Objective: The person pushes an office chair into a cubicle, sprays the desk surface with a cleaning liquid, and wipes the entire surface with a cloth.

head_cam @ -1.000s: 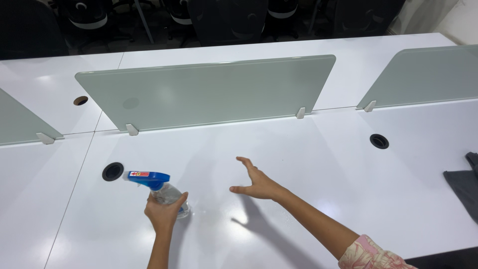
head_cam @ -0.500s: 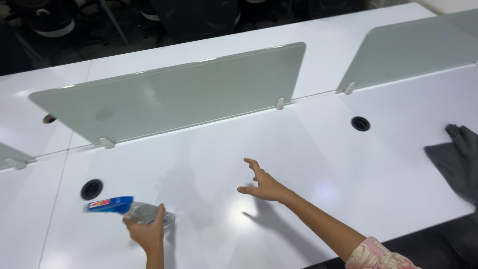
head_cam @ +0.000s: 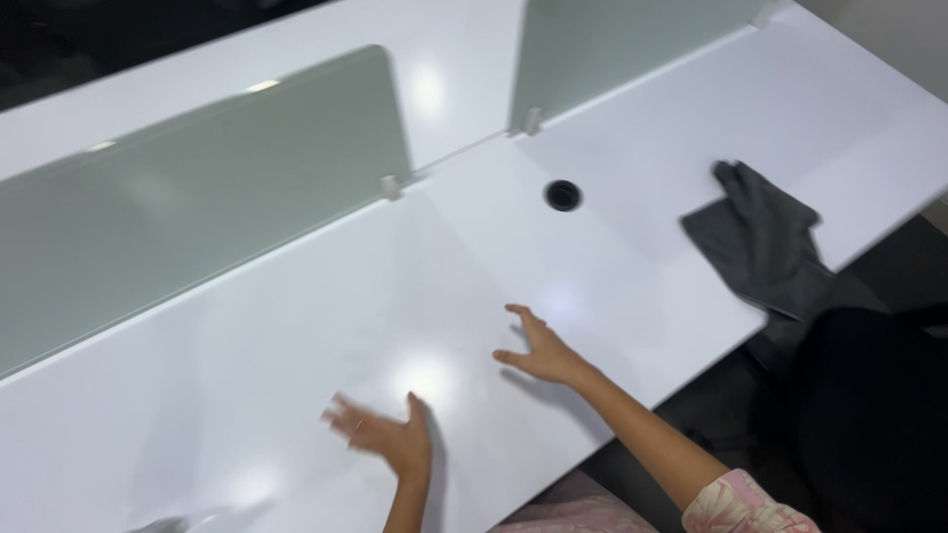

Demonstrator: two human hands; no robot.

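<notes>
My left hand [head_cam: 383, 437] hovers just over the white desk [head_cam: 296, 326], fingers spread, holding nothing, and blurred by motion. My right hand [head_cam: 538, 352] is stretched out over the desk further right, palm down and fingers apart, also holding nothing. A dark grey cloth [head_cam: 765, 247] lies crumpled at the desk's right edge, well beyond my right hand. A faint blurred shape [head_cam: 193, 520] at the bottom edge, left of my left hand, may be the spray bottle.
Two frosted glass dividers [head_cam: 197, 197] [head_cam: 612, 44] stand along the back of the desk. A round black cable hole [head_cam: 563, 194] sits between them and the cloth. A black chair [head_cam: 869, 415] is at the right, off the desk edge.
My left hand has let go of the blue-topped spray bottle and now shows open. The view has swung right, bringing the grey cloth into view.
</notes>
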